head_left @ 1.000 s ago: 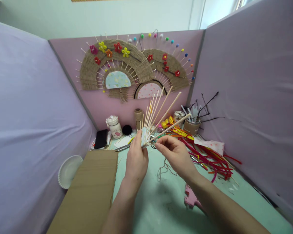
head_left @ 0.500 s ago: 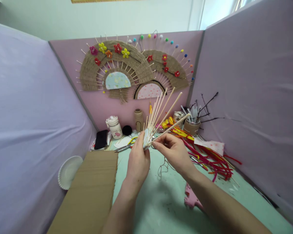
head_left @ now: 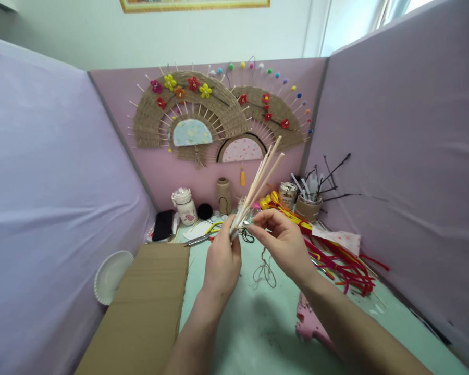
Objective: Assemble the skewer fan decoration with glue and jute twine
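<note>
My left hand is closed around the base of a small fan frame, whose wooden sticks fan upward and away from me. The frame is turned nearly edge-on, so the sticks overlap and its base is mostly covered by my fingers. Close by on the right, my right hand pinches with thumb and forefinger beside the lower ends of the sticks. A thin brown twine hangs in loops beneath it and seems to run up to the pinch; the exact grip is too small to see clearly.
Cardboard and a paper plate lie left. Behind stand scissors, a white cup and a twine spool. Pipe cleaners and a pink glue gun lie right. Finished fans hang on the pink panel.
My left hand has turned the fan frame more edge-on, so its sticks bunch closer together and stand steeper. My right hand stays near the base. The view has tipped up slightly.
</note>
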`<state>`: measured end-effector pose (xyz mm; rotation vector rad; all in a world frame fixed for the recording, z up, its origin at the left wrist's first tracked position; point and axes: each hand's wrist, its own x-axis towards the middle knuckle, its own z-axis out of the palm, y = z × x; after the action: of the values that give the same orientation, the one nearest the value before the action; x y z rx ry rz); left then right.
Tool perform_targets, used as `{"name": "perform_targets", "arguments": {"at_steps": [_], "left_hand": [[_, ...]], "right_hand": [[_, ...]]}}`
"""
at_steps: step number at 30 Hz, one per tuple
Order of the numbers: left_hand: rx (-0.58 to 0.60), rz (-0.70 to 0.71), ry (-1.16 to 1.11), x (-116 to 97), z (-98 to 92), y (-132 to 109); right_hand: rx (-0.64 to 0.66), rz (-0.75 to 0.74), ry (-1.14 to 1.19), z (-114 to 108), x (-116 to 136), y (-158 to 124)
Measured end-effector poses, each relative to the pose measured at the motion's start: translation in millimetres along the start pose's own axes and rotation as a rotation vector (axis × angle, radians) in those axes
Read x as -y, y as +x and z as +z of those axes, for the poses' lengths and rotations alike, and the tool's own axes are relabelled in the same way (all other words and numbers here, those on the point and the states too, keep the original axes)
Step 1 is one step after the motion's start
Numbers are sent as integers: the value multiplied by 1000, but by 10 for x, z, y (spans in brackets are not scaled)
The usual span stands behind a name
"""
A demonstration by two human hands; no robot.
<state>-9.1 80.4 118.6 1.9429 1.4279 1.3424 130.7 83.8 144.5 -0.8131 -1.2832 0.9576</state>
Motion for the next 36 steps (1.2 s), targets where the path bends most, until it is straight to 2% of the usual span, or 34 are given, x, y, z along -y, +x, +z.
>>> {"name": "perform_targets", "arguments": {"at_steps": [4, 10, 16, 22, 26, 32, 36], "left_hand": [[-33, 33, -21, 0, -20, -5], [-117, 156, -61, -39, -56, -3], [-169, 102, -231, 14, -31, -22], [-117, 57, -361, -16, -1, -44], [-130, 47, -414, -34, 44, -68], [-126, 236, -332, 71, 115, -84], [-141, 342, -225, 155, 147, -78]], "right_hand": [[-6, -39, 15, -32, 23, 30], [5, -173, -105, -47, 108, 94], [-15, -335, -206, -45, 98, 117], [-1, -378, -239, -63, 93, 151], [14, -401, -287, -80, 94, 176], [30, -439, -350, -117, 85, 197], [60, -545, -422, -144, 112, 222]]}}
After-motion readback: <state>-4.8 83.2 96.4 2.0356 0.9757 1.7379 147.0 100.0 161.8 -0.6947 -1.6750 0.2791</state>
